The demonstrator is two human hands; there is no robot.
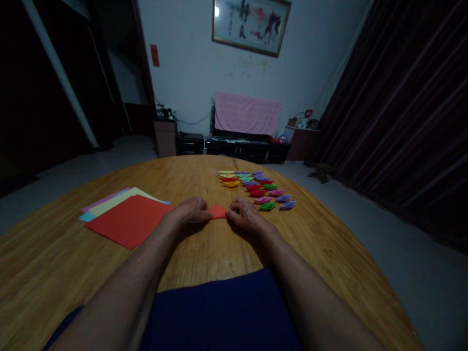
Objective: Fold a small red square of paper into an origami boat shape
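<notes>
Between my hands is a small folded piece of red paper [219, 211], its peak pointing away from me. My left hand [192, 210] pinches its left corner, fingers closed. At the right corner my right hand [243, 213] grips the paper with curled fingers. Both hands rest low over the wooden table [204, 263]. Left of my left hand lies a fanned stack of square paper sheets, a red sheet [127, 220] on top and yellow, blue and pink edges showing beneath. Beyond my right hand sit several folded paper boats [256, 192] in rows, in many colours.
The round table's far edge curves in front of a low black cabinet [237, 150]. On that stands a screen draped with a pink cloth [246, 114]. A framed picture [251, 24] hangs on the wall. Dark curtains [395, 117] hang at the right.
</notes>
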